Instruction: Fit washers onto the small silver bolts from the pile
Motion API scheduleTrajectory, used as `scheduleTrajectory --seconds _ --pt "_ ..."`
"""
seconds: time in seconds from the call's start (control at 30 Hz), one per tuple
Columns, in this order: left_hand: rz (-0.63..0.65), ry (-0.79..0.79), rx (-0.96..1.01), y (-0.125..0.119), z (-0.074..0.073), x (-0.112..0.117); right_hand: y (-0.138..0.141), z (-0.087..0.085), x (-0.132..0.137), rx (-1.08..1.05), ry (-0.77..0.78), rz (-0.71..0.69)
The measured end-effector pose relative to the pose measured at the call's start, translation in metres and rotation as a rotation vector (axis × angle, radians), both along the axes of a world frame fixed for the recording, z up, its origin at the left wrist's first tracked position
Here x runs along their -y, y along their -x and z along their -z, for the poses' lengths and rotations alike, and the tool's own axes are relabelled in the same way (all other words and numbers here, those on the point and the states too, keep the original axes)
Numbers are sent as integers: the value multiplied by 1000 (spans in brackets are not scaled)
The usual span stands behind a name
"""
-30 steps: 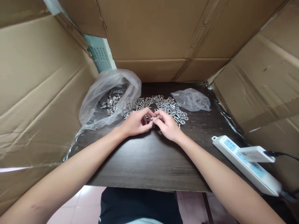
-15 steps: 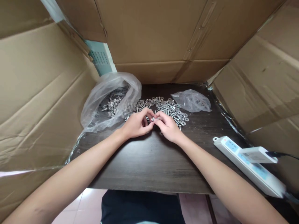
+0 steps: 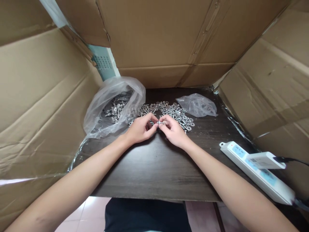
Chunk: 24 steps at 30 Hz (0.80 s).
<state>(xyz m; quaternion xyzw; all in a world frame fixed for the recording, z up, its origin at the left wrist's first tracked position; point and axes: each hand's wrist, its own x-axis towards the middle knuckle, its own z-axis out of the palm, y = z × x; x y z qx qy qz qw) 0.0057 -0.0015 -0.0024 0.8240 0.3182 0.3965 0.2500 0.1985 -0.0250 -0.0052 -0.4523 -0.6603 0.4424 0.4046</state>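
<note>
A small silvery bolt (image 3: 161, 122) lies level between my two hands, just in front of the loose hardware. My left hand (image 3: 143, 128) pinches its left end with thumb and fingertips. The fingers of my right hand (image 3: 173, 130) are closed round its other end, and part of the shank shows between them. Whether a nut or washer sits on the bolt is too small to tell. Behind my hands spreads a pile of bolts, nuts and washers (image 3: 177, 112), partly hidden by my fingers.
An open clear plastic bag (image 3: 96, 112) with metal fasteners in it stands at the left. A smaller plastic bag (image 3: 199, 104) lies at the back right. A white power strip (image 3: 256, 174) with a plugged-in adapter (image 3: 265, 160) is at the right. Cardboard walls (image 3: 154, 35) surround the dark table (image 3: 154, 174).
My fingertips have shifted slightly around the bolt, and more of it shows between them. Both hands stay in nearly the same place. The view has tilted a little.
</note>
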Motion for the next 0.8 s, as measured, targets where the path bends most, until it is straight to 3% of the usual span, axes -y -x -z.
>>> scheduleTrajectory --seconds 0.47,0.8 --pt "36 -10 -6 4 0 -1 -2 -5 2 44 -14 -46" --pt "-3 -233 -181 7 -7 7 1 0 2 -17 -32 -55"
